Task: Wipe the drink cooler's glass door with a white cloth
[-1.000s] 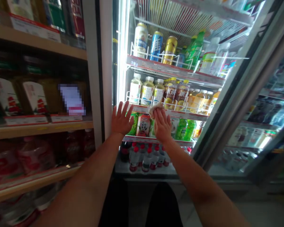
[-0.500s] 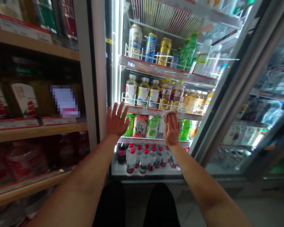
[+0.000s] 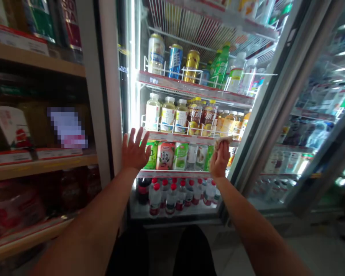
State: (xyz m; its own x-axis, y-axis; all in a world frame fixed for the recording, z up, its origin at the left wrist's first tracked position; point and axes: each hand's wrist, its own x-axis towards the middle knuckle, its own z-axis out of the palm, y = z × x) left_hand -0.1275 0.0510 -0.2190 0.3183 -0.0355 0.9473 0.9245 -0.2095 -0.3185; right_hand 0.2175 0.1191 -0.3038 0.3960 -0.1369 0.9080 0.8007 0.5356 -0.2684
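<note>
I face an open drinks cooler. My right hand (image 3: 219,160) is closed on a pale cloth (image 3: 222,141) and presses it against the red-edged front strip of a middle shelf (image 3: 186,138), near that shelf's right end. My left hand (image 3: 134,149) is open with fingers spread, raised at the shelf's left end in front of a green bottle (image 3: 151,155). Pale tea bottles (image 3: 167,114) stand on that shelf. A pink carton-like bottle (image 3: 165,155) and green bottles stand on the shelf below.
The cooler's glass door (image 3: 278,96) stands open to the right. Cans (image 3: 175,61) fill an upper wire shelf; red-capped bottles (image 3: 172,193) crowd the bottom. Wooden shelves (image 3: 40,165) with boxed goods are at the left. My dark trouser knees (image 3: 161,253) are low in view.
My right hand has slid the cloth to the right along the shelf's front strip, from near its middle to its right end. My left hand stays raised and spread at the left.
</note>
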